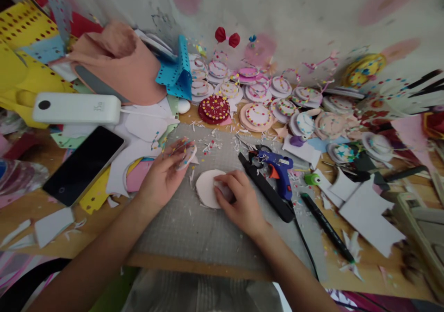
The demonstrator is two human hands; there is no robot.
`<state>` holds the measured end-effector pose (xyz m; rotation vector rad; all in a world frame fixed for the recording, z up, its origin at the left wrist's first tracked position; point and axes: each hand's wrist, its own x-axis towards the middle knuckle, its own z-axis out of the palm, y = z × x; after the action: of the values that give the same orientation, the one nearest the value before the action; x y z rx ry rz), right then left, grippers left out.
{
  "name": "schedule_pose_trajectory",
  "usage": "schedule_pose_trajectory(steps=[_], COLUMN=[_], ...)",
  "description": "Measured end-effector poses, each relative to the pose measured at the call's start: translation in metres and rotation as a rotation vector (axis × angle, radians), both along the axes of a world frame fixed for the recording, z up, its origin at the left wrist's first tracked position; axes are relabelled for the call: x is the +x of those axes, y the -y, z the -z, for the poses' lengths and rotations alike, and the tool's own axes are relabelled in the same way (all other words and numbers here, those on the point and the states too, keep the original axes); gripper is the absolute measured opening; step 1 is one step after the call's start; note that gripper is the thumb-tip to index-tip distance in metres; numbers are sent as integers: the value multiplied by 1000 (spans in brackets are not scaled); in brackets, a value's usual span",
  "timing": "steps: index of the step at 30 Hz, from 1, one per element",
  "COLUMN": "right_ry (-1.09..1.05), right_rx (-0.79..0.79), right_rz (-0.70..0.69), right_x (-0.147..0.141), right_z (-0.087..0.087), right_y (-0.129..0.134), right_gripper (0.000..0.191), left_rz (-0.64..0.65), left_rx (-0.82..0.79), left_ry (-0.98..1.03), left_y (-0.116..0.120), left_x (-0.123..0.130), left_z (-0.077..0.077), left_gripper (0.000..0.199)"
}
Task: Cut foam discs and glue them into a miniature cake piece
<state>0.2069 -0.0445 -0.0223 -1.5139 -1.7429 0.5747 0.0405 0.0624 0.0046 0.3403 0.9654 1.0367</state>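
My left hand [166,173] is raised over the left part of the grey cutting mat [187,238]. Its fingers close on a small white foam disc [189,157], with a string of tiny coloured pieces trailing over the fingertips. My right hand [243,201] has its thumb and fingers on the right edge of a larger white foam disc [207,187], which is at the mat's surface. The two discs are apart. Just right of that hand lie a black cutter [265,187] and a blue glue gun [282,171].
Decorated layered foam discs [256,117] crowd the back, including a dark red one [214,109]. A phone [85,164], a white power bank [77,108] and foam offcuts lie left. On the right are a black marker [328,227], white scraps [369,215] and a cable [305,240].
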Motion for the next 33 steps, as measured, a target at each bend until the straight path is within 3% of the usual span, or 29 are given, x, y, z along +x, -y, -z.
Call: schedule_pose_trajectory(steps=[15, 23, 29, 33], right_ry=[13, 44, 57, 57], right_rx=[-10, -24, -28, -21], right_rz=[-13, -48, -65, -73], right_x=[1, 3, 2, 1], right_z=[-1, -2, 1, 4], right_y=[-1, 1, -1, -2], right_gripper=[7, 8, 8, 10], left_rz=[27, -8, 145, 248], left_rx=[241, 487, 623, 682], left_ry=[-224, -342, -458, -513], left_y=[0, 2, -4, -13], left_x=[-11, -7, -15, -25], left_z=[15, 18, 31, 29], left_gripper=[43, 47, 56, 61])
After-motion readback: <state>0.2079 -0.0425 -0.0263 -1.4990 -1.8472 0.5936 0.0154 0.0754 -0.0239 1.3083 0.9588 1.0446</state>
